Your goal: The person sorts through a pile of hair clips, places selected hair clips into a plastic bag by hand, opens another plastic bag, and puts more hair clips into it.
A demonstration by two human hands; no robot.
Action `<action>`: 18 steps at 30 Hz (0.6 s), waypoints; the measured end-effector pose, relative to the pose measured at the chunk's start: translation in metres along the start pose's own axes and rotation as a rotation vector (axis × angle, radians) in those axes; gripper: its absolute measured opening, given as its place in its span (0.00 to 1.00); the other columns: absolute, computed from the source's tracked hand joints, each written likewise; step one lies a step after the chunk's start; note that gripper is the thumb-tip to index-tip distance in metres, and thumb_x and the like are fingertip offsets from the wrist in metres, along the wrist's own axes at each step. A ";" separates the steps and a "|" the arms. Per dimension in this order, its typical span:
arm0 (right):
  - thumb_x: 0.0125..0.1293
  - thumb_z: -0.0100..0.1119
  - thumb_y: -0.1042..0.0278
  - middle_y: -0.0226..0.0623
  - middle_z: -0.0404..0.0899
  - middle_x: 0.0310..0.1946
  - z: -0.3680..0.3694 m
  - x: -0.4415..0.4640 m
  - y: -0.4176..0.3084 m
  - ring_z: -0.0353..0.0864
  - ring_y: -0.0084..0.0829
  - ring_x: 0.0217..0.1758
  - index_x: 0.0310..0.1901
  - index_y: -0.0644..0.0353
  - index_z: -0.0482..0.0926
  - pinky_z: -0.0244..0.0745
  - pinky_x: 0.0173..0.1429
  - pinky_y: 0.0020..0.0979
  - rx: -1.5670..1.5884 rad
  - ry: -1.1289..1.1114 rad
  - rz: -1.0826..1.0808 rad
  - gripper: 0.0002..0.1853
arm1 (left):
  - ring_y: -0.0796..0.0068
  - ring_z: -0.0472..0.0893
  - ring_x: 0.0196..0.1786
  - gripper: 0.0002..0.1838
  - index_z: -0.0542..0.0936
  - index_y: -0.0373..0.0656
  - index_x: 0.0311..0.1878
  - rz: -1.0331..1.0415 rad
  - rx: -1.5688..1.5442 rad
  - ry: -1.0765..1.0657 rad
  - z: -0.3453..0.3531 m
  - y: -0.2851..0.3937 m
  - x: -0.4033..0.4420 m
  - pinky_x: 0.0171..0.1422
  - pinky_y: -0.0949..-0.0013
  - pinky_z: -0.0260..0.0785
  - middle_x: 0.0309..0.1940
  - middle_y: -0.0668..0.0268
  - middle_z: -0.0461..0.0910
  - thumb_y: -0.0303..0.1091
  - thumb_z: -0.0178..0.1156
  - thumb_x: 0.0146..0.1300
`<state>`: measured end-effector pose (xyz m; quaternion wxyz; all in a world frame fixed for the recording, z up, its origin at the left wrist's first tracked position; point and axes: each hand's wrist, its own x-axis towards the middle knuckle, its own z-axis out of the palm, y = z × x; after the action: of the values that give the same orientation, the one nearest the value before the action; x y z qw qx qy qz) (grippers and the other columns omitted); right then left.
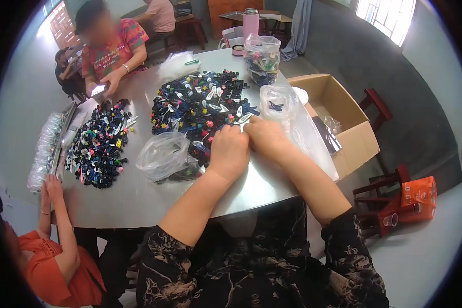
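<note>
A large pile of small hair clips (190,100), black, blue and white with coloured flower and star pieces, lies on the table in front of me. At its right edge my left hand (230,148) and my right hand (268,136) meet, fingers closed. Between their fingertips shows a white snap hair clip (244,119), partly hidden by the fingers. Left of my left hand lies an open clear plastic bag (163,153). Beyond my right hand, a clear plastic tub or bag (278,97) has a few dark blue clips in it.
A second clip pile (98,146) lies to the left. At the back stand a filled plastic bag (262,59) and a pink bottle (250,23). A cardboard box (344,120) adjoins the table's right edge. Two co-workers (113,51) sit at the table's left side.
</note>
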<state>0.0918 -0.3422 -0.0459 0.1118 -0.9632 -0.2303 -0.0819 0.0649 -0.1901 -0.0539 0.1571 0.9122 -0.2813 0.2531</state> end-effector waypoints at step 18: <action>0.65 0.56 0.71 0.42 0.78 0.45 -0.015 -0.006 -0.008 0.83 0.48 0.45 0.44 0.55 0.80 0.78 0.48 0.45 0.173 0.031 -0.039 0.07 | 0.69 0.76 0.59 0.24 0.74 0.32 0.60 -0.156 -1.392 0.096 -0.132 0.046 0.007 0.63 0.66 0.65 0.54 0.56 0.78 0.34 0.62 0.61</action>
<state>0.0817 -0.3415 -0.0311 0.1965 -0.9439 -0.2536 -0.0788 -0.0070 -0.1731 0.0647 0.7347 0.6049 -0.3042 0.0422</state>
